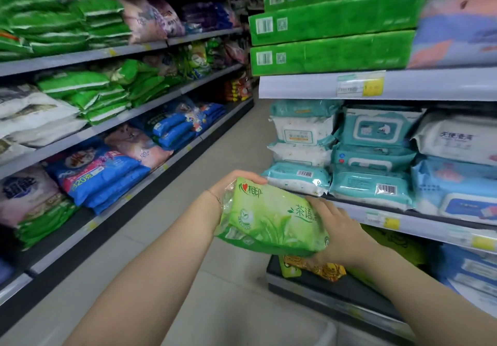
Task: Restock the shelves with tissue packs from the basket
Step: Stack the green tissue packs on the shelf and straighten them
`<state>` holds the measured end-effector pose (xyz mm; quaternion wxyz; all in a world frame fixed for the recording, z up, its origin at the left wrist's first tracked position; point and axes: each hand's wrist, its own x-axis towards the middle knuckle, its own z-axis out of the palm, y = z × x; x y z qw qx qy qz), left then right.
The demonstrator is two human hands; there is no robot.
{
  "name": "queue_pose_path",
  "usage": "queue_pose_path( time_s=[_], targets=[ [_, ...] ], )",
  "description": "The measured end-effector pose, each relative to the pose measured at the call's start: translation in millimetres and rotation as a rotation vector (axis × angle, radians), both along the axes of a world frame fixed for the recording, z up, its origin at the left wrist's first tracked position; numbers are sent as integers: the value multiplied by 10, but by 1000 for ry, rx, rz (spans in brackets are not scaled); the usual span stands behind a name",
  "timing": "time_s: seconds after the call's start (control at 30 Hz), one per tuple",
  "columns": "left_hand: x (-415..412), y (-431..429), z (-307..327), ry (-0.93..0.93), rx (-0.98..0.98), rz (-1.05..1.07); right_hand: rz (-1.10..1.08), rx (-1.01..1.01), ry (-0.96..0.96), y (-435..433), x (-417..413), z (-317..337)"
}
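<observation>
Fingers point(248, 178) of left hand point(232, 185): curled over the far end of a light green, soft plastic-wrapped tissue pack point(271, 222), gripping it. Fingers point(322, 207) of right hand point(341, 231): wrapped round the pack's near end, thumb side on top, the rest hidden beneath.

Location: the pack is held in the air, tilted, just in front of the edge of the grey metal shelf point(430, 227) that carries teal and white wet-wipe packs point(373, 157). No contact with that shelf can be made out.

Handling, by judgement: the wrapper looks slack and slippery. Keep both ends supported, level the pack, find its matching stock, slide it in flat with the printed face outward, and avoid dragging neighbouring packs.

Legible writing: pack front reads "心相印" beside a red heart, then "茶语".
- On that shelf: a white pack point(454, 137) reads "天使港湾".
- Above that shelf: flat green wrapped packs point(333, 52) with barcodes; yellow price label point(372, 87), blurred.
- Across the aisle from that shelf: blue bags point(88, 178) marked "320克".
- Below that shelf: yellow printed packs point(317, 267).
- Below and nearer than that shelf: pale plastic rim point(326, 329); whether it belongs to the basket cannot be told.
</observation>
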<state>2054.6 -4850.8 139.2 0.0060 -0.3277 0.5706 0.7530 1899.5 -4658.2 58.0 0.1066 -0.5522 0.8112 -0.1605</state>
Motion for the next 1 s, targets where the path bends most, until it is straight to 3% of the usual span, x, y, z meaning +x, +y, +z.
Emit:
queue_pose_path(
  time_s=[0.13,0.27,0.47,0.83,1.0],
  targets=[
    [-12,41,104,57,8,-34,16,-79,-29,84,-70,142],
    [7,-15,317,152,-38,115,-1,-99,10,166,-197,400],
    [176,-255,609,352,62,226,-24,-198,-28,245,-374,1075],
    [58,-299,1355,512,-25,238,33,-390,245,199,-427,2336],
    [-63,-432,1839,684,-38,267,25,-500,372,129,-460,2826]
  ],
)
